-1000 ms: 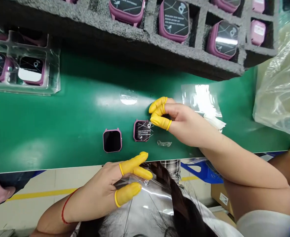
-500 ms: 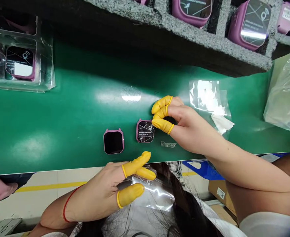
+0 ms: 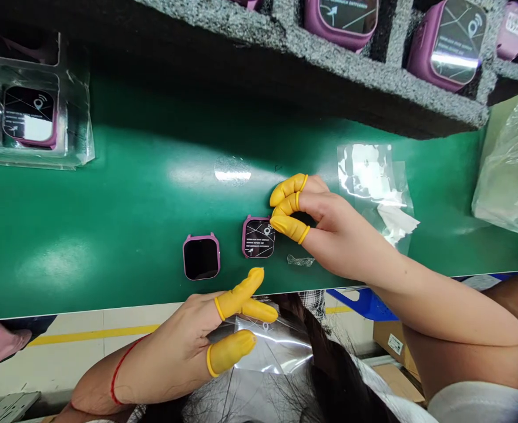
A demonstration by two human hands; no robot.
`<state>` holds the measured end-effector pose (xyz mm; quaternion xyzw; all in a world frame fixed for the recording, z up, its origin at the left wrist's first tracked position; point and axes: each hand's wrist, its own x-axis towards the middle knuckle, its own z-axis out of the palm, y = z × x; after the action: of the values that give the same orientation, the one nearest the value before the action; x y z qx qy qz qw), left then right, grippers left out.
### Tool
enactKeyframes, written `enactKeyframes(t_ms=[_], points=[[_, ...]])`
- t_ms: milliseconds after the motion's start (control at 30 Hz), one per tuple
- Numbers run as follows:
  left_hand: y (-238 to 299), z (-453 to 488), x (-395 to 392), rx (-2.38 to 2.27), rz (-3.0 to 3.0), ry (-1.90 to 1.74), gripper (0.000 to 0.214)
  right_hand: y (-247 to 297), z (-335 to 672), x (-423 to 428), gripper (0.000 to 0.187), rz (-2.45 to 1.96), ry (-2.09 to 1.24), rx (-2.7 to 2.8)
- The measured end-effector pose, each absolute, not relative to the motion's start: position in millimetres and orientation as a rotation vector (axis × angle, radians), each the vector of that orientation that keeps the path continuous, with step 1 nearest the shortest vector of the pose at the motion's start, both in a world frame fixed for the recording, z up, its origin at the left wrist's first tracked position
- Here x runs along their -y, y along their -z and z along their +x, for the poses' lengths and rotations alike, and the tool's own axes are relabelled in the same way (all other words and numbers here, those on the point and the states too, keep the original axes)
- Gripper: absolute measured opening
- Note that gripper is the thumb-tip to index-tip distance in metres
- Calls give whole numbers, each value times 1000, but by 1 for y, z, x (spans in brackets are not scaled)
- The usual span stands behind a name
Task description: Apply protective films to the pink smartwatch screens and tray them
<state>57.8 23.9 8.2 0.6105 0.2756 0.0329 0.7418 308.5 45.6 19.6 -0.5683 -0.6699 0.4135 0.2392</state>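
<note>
Yellow finger cots cover the thumb and two fingers of each of my hands. My right hand [image 3: 325,220] has its fingertips pinched together at the upper right corner of a pink-framed smartwatch [image 3: 259,239] with a printed screen film. The fingers hide that corner, and whatever they pinch cannot be made out. To the left lies a second smartwatch [image 3: 201,257], its screen dark and unprinted. My left hand [image 3: 197,341] is below the table's front edge, thumb and fingers apart. Behind its fingertips, over my lap, is a shiny clear film [image 3: 281,349] with a small printed icon.
A grey foam tray [image 3: 329,82] with several pink watches overhangs the back. At the left stands a clear blister tray [image 3: 76,138] with watches. Crumpled film [image 3: 300,260], clear bags [image 3: 365,170], a white scrap [image 3: 397,222] and a larger plastic bag [image 3: 512,176] lie rightward.
The watches and the table edge appear slightly lower in the view. Both hands keep nearly the same pose, the right one still at the printed watch's corner.
</note>
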Motion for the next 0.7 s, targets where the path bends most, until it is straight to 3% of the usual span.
enactKeyframes(t_ms=[700], points=[[-7,57,-25,-641,1349,-61,31,-18,310,-45,16,-1569,-1108,1876]])
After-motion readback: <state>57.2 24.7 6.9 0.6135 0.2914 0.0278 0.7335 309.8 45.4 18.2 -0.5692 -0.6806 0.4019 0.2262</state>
